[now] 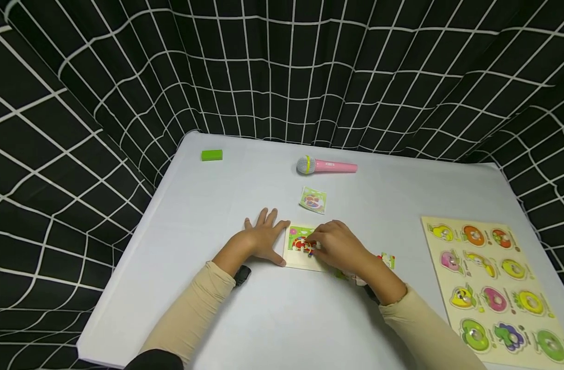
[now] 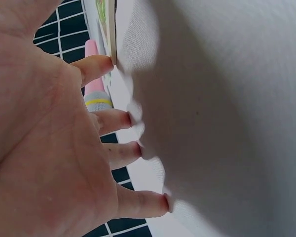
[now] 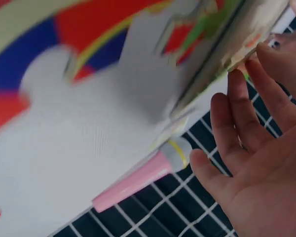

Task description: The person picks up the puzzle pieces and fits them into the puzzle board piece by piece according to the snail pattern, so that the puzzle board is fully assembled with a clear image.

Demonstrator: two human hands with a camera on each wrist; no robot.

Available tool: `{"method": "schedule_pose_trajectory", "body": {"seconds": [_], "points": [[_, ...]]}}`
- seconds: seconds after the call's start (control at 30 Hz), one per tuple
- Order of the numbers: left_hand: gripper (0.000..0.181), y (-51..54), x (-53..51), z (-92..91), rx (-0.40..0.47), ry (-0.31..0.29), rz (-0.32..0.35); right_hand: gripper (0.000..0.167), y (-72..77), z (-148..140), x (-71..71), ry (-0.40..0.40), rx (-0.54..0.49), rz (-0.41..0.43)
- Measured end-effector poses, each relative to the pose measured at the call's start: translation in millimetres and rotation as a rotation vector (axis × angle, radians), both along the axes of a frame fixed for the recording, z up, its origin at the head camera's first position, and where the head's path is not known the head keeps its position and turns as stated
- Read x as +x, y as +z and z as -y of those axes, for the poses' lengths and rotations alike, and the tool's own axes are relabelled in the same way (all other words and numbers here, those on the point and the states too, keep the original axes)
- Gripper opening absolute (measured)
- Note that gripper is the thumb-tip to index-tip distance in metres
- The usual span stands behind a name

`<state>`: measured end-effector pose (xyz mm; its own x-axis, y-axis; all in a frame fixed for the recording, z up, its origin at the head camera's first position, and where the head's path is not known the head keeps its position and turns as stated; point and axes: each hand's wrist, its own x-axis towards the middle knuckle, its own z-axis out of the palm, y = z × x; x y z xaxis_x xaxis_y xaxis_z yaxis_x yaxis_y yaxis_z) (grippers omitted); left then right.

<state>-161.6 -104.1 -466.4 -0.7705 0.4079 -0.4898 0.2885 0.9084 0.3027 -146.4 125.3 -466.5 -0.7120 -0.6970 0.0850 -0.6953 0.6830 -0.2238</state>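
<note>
A small puzzle board [image 1: 305,261] lies flat, its upper part filled with green and red puzzle pieces [image 1: 298,242]. The left hand [image 1: 262,240] is spread, thumb and index finger at the board's left edge; in the left wrist view that hand's [image 2: 54,128] other fingertips rest on the white cloth. Over the board's right part, the right hand [image 1: 339,246] has its fingers bent down. In the right wrist view this hand [image 3: 266,143] pinches a thin piece [image 3: 246,55] between thumb and fingers. Loose pieces [image 1: 387,260] lie beside and partly under the right forearm.
Behind the board lie a picture card [image 1: 313,200] and a pink toy microphone [image 1: 334,166]. A green block [image 1: 211,155] sits at the back left. On the right is a large fruit puzzle board [image 1: 487,293]. Black gridded curtains [image 1: 282,72] surround the table.
</note>
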Motion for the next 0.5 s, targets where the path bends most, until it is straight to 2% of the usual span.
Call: {"method": "schedule_pose_trajectory", "body": {"seconds": [0.27, 0.5], "points": [[0.106, -0.2, -1.1, -2.1, -0.005, -0.01, 0.002, 0.025, -5.4, 5.3, 0.4, -0.014, 0.013, -0.029], [0.106, -1.1, -0.1, -0.3, -0.008, -0.003, 0.008, 0.022, -4.6, 11.5, 4.1, -0.068, 0.034, -0.008]]}}
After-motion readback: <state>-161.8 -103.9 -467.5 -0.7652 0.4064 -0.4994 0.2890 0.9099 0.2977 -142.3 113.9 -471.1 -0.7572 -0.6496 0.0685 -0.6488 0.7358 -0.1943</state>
